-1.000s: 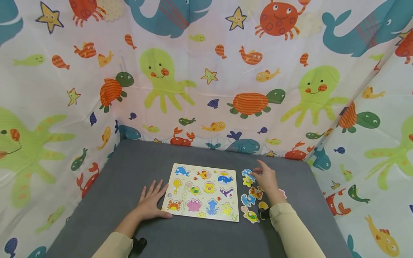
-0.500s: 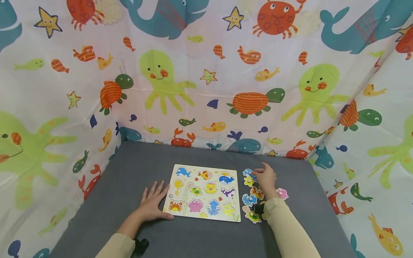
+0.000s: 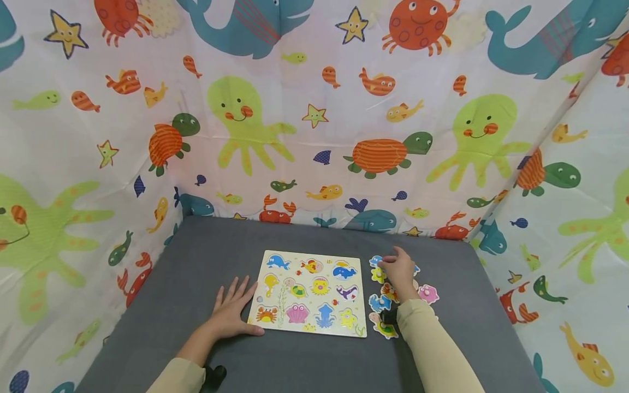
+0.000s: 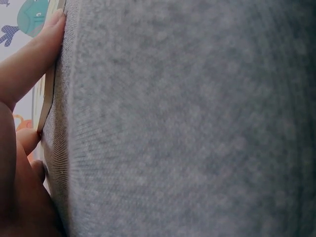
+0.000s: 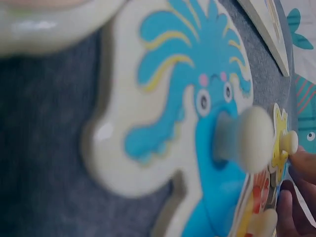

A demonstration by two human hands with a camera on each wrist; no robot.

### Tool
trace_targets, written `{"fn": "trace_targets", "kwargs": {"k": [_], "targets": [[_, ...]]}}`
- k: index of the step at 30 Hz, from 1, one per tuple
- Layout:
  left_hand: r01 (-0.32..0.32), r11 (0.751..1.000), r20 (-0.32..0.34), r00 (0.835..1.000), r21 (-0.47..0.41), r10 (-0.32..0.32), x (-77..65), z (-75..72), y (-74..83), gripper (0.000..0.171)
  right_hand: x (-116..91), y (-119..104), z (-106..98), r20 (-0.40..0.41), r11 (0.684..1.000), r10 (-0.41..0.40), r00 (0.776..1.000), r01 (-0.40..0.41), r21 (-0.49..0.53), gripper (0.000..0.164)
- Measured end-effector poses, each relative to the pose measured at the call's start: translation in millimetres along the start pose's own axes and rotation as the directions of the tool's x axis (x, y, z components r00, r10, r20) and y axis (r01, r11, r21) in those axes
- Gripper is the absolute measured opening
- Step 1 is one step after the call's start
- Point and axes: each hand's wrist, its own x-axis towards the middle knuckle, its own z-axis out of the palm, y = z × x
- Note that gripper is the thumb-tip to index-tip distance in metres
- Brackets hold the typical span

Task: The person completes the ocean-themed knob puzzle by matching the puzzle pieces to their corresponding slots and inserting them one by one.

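Observation:
My left hand lies with fingers spread at the left edge of a cream sea-animal puzzle board, its thumb by the lower left corner. In the left wrist view its thumb touches the board's edge. My right hand reaches over loose knobbed puzzle pieces right of the board. Its fingertips are at a blue piece, just beyond a yellow star piece. In the right wrist view they appear close behind the star's knob. Whether they pinch a knob cannot be told.
Nearer me lie a blue many-armed piece, an orange crab piece and a turtle piece. A pink piece lies right of my forearm. A patterned cloth rises around the grey table.
My right hand has shifted slightly left and toward me, over the blue and yellow pieces, uncovering the pink piece. My left hand stays at the board's edge. The head view has shifted a little.

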Motion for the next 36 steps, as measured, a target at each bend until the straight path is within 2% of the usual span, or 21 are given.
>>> {"fn": "trace_targets", "kwargs": {"k": [8,14,20,23,30,36], "targets": [[-0.004,1.0,0.002,1.0,-0.028,0.004,1.9,-0.6,1.7,0.132,2,-1,0,-0.023,0.999,-0.011,1.0,0.01,-0.04,0.078],[-0.022,0.999,-0.008,1.0,-0.047,0.021,1.6,2.0,-0.8,0.132,0,-3,-2,-0.016,1.0,-0.005,1.0,0.005,-0.024,0.077],[-0.042,0.996,-0.032,0.999,-0.08,0.039,0.0,2.9,1.0,0.131,-2,-9,-8,-0.058,0.999,-0.033,0.998,0.032,-0.01,0.075],[-0.044,0.996,-0.04,0.998,-0.072,0.041,-1.8,2.4,0.9,0.131,-1,-13,-7,-0.068,0.999,-0.041,0.997,0.04,-0.012,0.067],[-0.033,0.998,-0.03,0.999,-0.062,0.032,-2.7,1.5,0.6,0.132,-2,-19,-6,-0.066,0.995,-0.093,0.993,0.09,-0.052,0.029],[-0.024,0.998,-0.015,1.0,-0.059,0.023,-1.5,2.0,-0.3,0.132,-7,-31,-8,-0.028,0.992,-0.108,0.994,0.106,-0.061,0.022]]}}
